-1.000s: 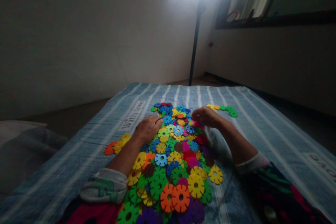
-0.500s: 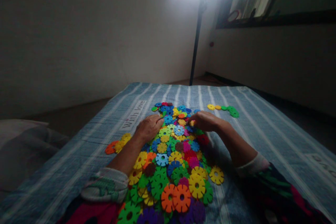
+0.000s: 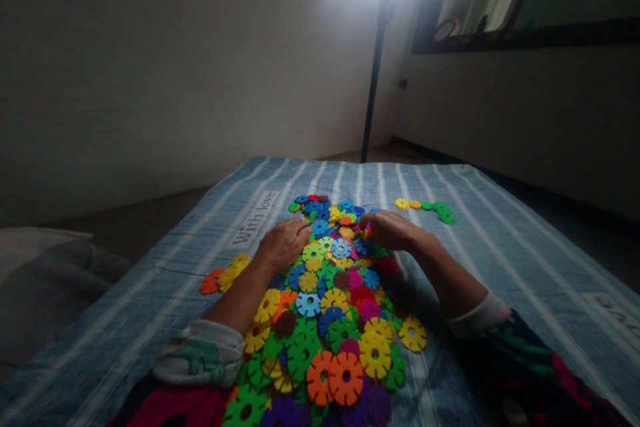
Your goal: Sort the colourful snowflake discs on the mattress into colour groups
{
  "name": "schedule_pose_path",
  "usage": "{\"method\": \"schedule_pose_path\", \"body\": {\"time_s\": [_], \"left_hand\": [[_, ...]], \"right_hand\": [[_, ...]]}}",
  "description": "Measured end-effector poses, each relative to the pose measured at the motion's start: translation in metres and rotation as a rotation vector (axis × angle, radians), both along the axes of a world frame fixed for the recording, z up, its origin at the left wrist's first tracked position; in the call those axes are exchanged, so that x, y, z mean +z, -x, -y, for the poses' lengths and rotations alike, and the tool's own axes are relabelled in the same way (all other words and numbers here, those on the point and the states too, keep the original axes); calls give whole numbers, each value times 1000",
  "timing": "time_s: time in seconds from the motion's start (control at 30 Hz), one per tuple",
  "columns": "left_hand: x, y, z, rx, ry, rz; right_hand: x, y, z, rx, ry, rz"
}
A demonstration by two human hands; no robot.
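Note:
A long pile of notched plastic snowflake discs (image 3: 309, 305) in many colours runs up the middle of the cloth. At the pile's far left edge is my left hand (image 3: 286, 240), back up, fingers curled down among the discs; its fingertips are hidden, so what they hold cannot be made out. Across from it, my right hand (image 3: 387, 228) is closed at the far right edge. A small yellow disc (image 3: 367, 233) shows at its fingertips, partly covered. Two overlapping orange discs (image 3: 346, 378) lie on top at the near end.
Joined yellow and green discs (image 3: 442, 212) lie at the far right of the striped blue cloth (image 3: 200, 340). Several yellow and orange discs (image 3: 213, 281) sit left of my left forearm. Beyond the far edge stands a lamp pole (image 3: 374, 93).
Both hands stay nearly in place. At my right fingertips the yellow disc shows less, and a bit of pink appears beside it.

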State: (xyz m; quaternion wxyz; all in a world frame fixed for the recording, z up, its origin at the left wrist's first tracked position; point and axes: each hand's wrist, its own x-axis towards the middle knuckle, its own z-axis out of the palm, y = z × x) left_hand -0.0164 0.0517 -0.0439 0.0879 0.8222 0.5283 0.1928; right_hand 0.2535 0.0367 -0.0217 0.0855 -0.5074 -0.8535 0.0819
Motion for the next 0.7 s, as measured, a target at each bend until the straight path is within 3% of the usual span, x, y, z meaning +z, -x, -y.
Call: {"method": "schedule_pose_path", "body": {"time_s": [0.23,0.53,0.7], "left_hand": [[1,-1,0,0,-8,0],[1,-1,0,11,1,-10],[1,-1,0,11,17,-3]], "right_hand": [[-6,-3,-5,35,-27,-18],[0,-3,-3,25,20,-81],[11,-10,-1,-42,180,-220]]}}
